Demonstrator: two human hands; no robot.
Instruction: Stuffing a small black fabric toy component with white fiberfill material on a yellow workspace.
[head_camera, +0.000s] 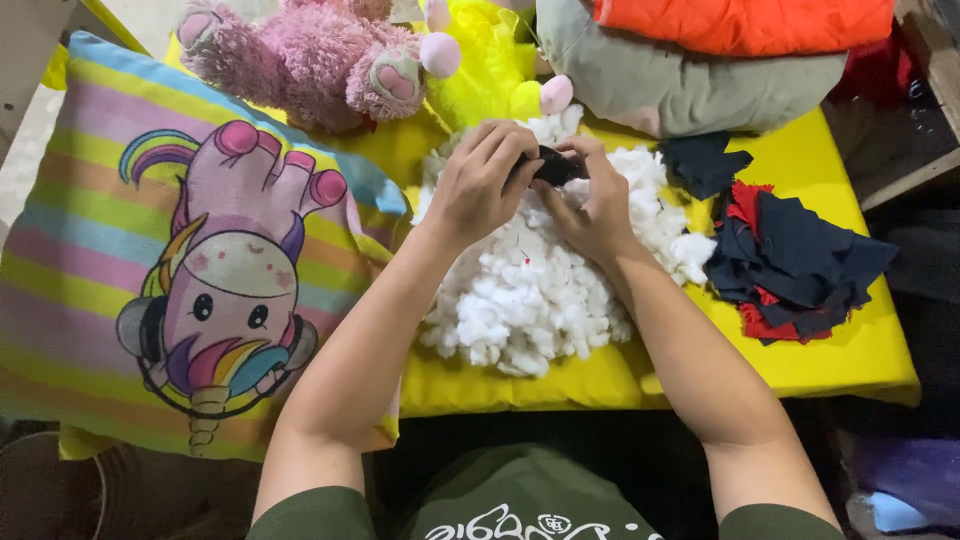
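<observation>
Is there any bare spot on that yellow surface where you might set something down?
Bare yellow cloth shows along the near edge, below the white stuffing and the dark fabric scraps, and at the far right corner. The far side is crowded with a pink plush toy and a grey cushion; a unicorn pillow fills the left.

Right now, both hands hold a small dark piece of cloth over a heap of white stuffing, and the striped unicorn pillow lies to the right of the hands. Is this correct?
Not quite. The head view shows the unicorn pillow to the left of the hands, not the right. The rest holds: the left hand and right hand hold a small dark piece of cloth over the white stuffing.
</observation>
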